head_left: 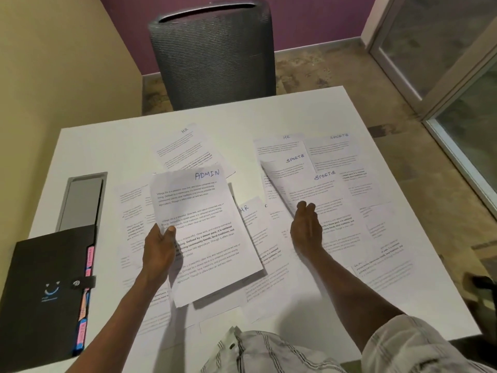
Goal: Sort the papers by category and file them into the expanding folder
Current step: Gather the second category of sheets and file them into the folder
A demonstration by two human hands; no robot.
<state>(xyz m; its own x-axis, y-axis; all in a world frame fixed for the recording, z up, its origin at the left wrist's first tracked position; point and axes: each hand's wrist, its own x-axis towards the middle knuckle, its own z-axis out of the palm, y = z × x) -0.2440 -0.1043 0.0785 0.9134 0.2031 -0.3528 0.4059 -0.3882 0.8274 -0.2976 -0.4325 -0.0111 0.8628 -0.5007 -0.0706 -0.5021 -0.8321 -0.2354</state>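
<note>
My left hand (pixel 159 251) grips a thin stack of printed sheets headed ADMIN (pixel 207 232), lifted above the table. My right hand (pixel 306 227) rests on a sheet headed SPORTS (pixel 325 195), whose left edge curls up off the table by my fingers. More SPORTS sheets (pixel 333 149) lie behind it. Sheets marked HR lie at the back centre (pixel 183 146), at the back right (pixel 279 144) and under the ADMIN stack (pixel 250 219). The black expanding folder (pixel 45 292) lies shut at the left front, with coloured tabs along its right edge.
Loose printed papers cover most of the white table (pixel 107 146). A grey cable hatch (pixel 80 200) is set into the table at the left. A grey mesh chair (pixel 215 52) stands behind the far edge. A yellow wall runs along the left.
</note>
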